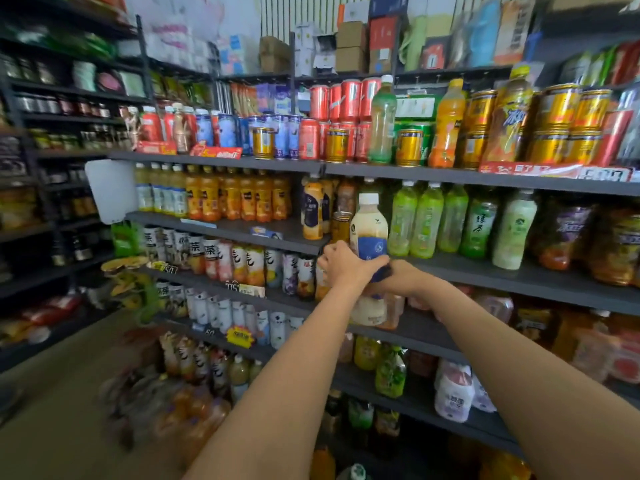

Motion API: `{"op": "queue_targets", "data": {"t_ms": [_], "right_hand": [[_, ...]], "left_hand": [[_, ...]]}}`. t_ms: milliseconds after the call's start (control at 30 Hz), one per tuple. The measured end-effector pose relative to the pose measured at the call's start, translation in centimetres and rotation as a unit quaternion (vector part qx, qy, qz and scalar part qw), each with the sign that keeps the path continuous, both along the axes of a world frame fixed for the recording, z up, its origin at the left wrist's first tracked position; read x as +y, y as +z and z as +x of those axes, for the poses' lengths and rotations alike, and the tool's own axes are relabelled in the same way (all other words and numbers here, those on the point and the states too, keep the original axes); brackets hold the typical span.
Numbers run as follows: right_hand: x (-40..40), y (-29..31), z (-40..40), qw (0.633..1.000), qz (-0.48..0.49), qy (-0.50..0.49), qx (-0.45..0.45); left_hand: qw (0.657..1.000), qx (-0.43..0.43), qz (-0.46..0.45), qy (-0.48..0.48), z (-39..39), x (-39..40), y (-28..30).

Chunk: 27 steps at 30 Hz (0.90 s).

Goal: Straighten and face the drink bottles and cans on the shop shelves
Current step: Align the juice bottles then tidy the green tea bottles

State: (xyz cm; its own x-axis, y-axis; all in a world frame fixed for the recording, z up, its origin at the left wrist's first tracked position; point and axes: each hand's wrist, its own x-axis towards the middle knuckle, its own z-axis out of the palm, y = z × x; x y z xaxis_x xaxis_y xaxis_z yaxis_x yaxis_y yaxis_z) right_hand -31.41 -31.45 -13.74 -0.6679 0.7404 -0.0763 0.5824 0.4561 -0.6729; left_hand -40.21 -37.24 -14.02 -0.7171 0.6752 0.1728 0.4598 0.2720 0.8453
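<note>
I hold a tall cream-coloured bottle (369,226) with a white cap and blue label upright in front of the second shelf (519,271). My left hand (343,266) grips its middle from the left, thumb across the label. My right hand (407,278) meets the bottle from the right just below; its fingertips are hidden behind the bottle and my left hand. Behind the bottle stand a small yellow can (341,225) and a dark-labelled orange bottle (312,211). Green tea bottles (426,220) line the shelf to the right.
The top shelf (214,161) carries red cans (349,98), gold cans (557,109) and orange bottles (446,126). Orange juice bottles (239,197) fill the left of the second shelf, with a bare gap beside them. Lower shelves hold more drinks. A side rack (52,150) stands at left.
</note>
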Motion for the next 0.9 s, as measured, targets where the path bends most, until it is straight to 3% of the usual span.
{"op": "queue_targets", "data": {"t_ms": [100, 333, 633, 800, 900], "right_hand": [[0.2, -0.2, -0.1, 0.999, -0.035, 0.016, 0.019], [0.4, -2.0, 1.2, 0.991, -0.075, -0.056, 0.098], [0.9, -5.6, 8.4, 0.957, -0.185, -0.142, 0.169], [2.2, -7.3, 13.1, 0.977, -0.075, -0.182, 0.082], [2.8, -7.6, 15.5, 0.977, -0.004, -0.214, 0.023]], "left_hand": [[0.998, 0.023, -0.055, 0.001, -0.9, -0.7, -1.8], [0.984, 0.055, -0.170, -0.026, -1.0, -1.1, -5.6], [0.938, 0.119, -0.264, -0.192, 5.6, 1.6, -9.2], [0.919, 0.109, -0.279, -0.257, 10.6, 3.3, -11.1], [0.901, 0.057, -0.282, -0.324, 12.8, 4.4, -10.3]]}}
